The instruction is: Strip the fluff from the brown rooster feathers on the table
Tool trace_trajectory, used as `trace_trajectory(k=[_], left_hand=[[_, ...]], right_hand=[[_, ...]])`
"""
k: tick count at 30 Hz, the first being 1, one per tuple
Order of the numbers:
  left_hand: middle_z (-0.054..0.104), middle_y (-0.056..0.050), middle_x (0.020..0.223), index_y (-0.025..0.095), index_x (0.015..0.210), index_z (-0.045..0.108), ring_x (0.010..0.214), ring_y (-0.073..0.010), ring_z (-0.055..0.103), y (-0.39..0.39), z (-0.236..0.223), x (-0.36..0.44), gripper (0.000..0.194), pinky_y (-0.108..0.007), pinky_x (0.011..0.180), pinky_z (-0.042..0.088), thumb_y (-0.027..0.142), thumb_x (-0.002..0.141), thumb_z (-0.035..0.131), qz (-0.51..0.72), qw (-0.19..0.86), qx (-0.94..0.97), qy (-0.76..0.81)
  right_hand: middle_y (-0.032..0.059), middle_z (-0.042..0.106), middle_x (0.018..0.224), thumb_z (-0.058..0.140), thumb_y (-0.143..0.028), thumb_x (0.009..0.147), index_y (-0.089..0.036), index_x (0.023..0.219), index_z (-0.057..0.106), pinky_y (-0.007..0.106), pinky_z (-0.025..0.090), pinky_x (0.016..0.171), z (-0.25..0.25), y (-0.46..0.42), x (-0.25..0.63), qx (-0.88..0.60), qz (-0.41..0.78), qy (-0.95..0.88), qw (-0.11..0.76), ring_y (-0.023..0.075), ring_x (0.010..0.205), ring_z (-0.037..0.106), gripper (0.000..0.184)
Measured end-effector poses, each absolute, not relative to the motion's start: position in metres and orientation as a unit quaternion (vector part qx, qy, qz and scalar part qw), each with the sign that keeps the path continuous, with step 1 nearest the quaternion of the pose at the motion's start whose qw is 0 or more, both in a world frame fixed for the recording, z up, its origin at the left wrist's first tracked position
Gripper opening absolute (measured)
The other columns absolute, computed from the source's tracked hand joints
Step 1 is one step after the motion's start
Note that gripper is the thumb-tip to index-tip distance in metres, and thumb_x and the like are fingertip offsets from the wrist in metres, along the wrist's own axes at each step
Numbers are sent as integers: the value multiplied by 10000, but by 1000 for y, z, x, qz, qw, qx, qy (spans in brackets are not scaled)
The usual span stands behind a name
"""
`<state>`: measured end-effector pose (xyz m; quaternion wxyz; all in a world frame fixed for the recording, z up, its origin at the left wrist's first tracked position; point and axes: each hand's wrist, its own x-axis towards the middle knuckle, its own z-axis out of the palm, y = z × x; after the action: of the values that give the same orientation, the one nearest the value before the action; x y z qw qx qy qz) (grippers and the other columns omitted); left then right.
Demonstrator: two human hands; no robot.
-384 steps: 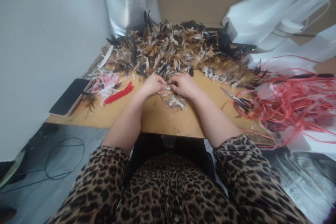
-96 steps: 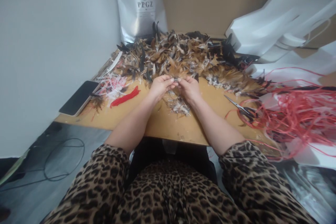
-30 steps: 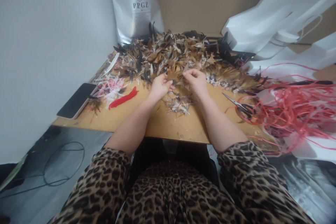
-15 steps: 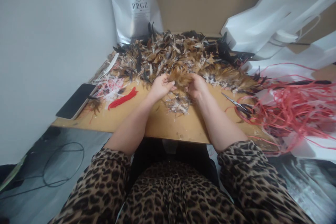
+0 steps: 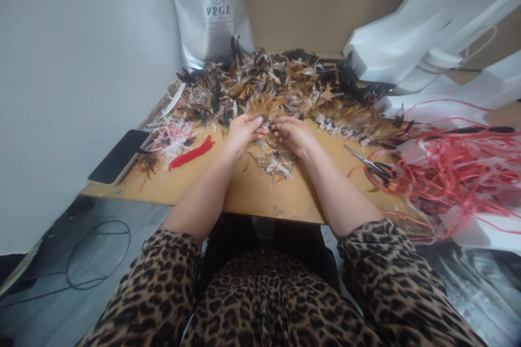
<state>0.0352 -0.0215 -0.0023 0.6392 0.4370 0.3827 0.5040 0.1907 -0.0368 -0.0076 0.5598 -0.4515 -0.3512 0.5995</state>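
Observation:
Between my hands a fan of golden-brown feathers [image 5: 266, 105] points away from me. My left hand [image 5: 245, 131] pinches its near end between thumb and fingers. My right hand [image 5: 293, 134] is closed at the other side of the same end, fingertips close to the left ones. The quill ends are mostly hidden by my fingers. Just below lies a small heap of feather scraps [image 5: 277, 166] on the tabletop. Beyond my hands spreads a large pile of brown, black and white feathers [image 5: 260, 73].
On the left are a phone [image 5: 119, 157], a red thread bundle [image 5: 191, 153] and pale strips [image 5: 173, 135]. To the right lie feather bunches [image 5: 358, 119], scissors [image 5: 370, 162] and tangled pink-red strings [image 5: 459, 171]. A silvery bag [image 5: 215, 27] stands behind the pile.
The feathers, earlier lying crosswise between my hands, now fan upward and away. Both hands have drawn closer together, the right one shifting left with its fingers bent toward the quill end.

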Motion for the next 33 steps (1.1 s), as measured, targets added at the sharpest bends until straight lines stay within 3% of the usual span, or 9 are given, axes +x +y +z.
trace_trajectory(k=[4,8,12,16,25,33], left_hand=[[644,8,627,128,744,541,544,-84,651,-25,2,40,230,-148,485,463,244,742,739,511,611,445,410],[633,13,575,128,711,532,521,-79,631,-27,3,42,220,-145,468,443,212,741,733,506,594,472,411],[626,7,541,117,706,566,462,-50,573,-26,0,39,208,-136,452,413,230,743,737,482,621,494,372],[613,10,533,111,716,587,436,-35,537,-24,-2,37,227,-134,442,395,260,727,758,472,647,488,347],[621,5,530,115,675,558,443,-55,554,-27,0,42,206,-151,439,395,153,687,761,456,604,514,404],[622,3,557,103,664,584,470,-30,552,-24,-2,36,184,-126,480,413,137,674,764,442,698,458,328]], right_hand=[[4,675,693,822,-357,576,-152,759,641,211,431,562,-5,-46,178,-423,581,-417,556,85,596,569,329],[-32,590,562,828,-385,570,-147,674,616,206,341,484,-5,-48,173,-449,521,-416,595,57,499,468,336],[-49,493,444,845,-395,531,-153,571,574,211,258,422,-7,-45,177,-427,585,-384,573,45,423,373,366],[-45,507,462,869,-365,498,-133,621,610,189,278,424,-6,-44,180,-371,663,-363,539,37,435,387,369],[-41,503,430,849,-386,557,-159,540,533,192,291,394,-18,-39,172,-399,593,-338,612,49,397,416,390],[-35,533,473,877,-376,502,-139,605,589,186,361,445,-9,-43,176,-350,671,-337,560,56,455,471,387]])
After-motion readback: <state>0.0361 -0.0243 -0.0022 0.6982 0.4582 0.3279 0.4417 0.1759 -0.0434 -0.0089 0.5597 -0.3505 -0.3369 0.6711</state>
